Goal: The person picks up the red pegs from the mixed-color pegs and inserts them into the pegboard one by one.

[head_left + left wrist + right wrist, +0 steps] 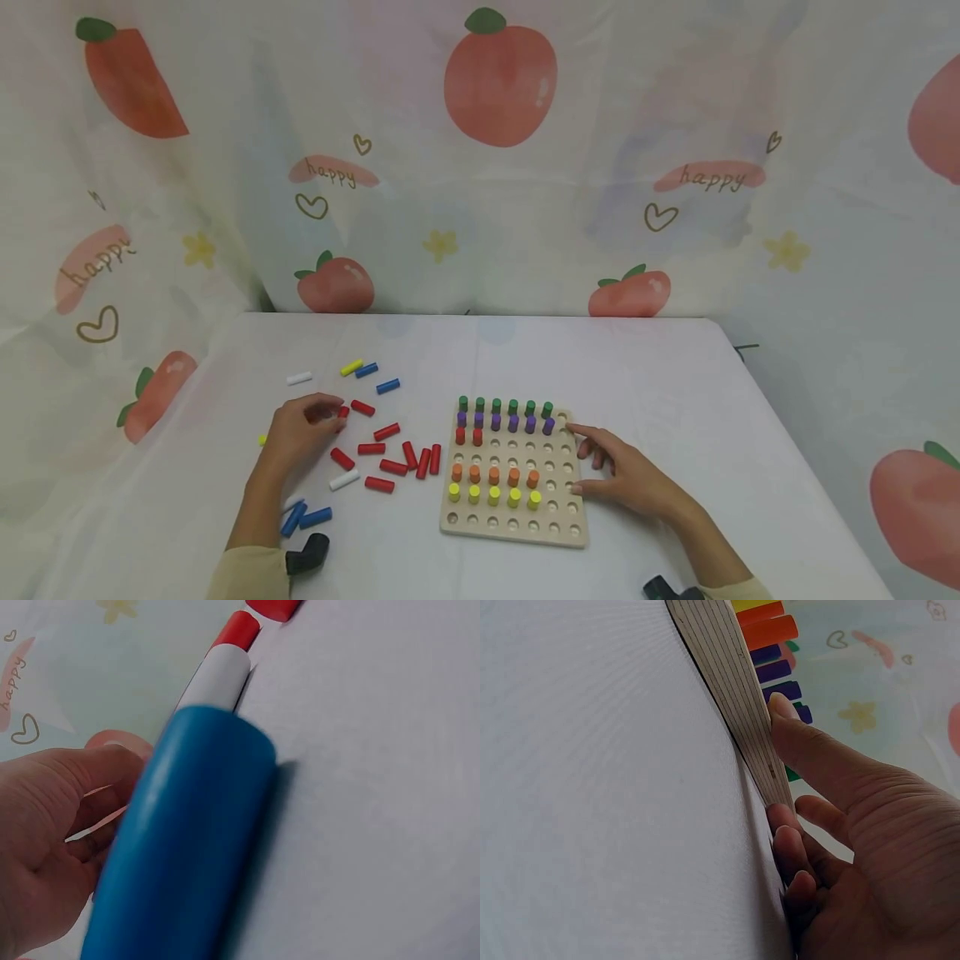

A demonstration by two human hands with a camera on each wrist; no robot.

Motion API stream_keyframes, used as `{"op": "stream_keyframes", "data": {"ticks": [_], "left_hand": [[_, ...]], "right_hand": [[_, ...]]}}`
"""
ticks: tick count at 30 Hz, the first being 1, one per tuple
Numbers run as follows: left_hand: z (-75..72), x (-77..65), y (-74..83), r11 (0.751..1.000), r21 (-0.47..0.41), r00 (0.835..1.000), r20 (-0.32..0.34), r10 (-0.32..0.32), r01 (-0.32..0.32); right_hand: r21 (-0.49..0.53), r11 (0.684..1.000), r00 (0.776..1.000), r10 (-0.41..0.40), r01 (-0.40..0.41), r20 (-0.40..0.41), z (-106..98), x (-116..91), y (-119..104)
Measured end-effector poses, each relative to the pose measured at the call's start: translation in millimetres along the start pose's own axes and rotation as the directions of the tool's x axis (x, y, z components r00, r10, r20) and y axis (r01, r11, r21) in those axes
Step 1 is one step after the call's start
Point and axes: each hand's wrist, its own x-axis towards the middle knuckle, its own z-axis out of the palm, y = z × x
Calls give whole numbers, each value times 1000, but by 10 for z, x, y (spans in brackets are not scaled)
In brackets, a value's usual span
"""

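Surrounding the left hand [300, 427] are loose pegs [371, 449].

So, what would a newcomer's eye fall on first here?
Probably the wooden pegboard, low and just right of centre in the head view, with its rows of coloured pegs and the right hand touching its right edge. Next, the loose red pegs scattered left of it, near the left hand. In the left wrist view, a blue peg looms large.
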Motion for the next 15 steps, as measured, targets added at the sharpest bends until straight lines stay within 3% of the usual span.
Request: {"op": "stream_keyframes", "data": {"ticks": [15], "left_hand": [[37, 9, 24, 997, 59, 999, -18, 52, -50]], "right_hand": [[10, 1000, 1000, -1, 1, -6, 4, -4, 8]]}}
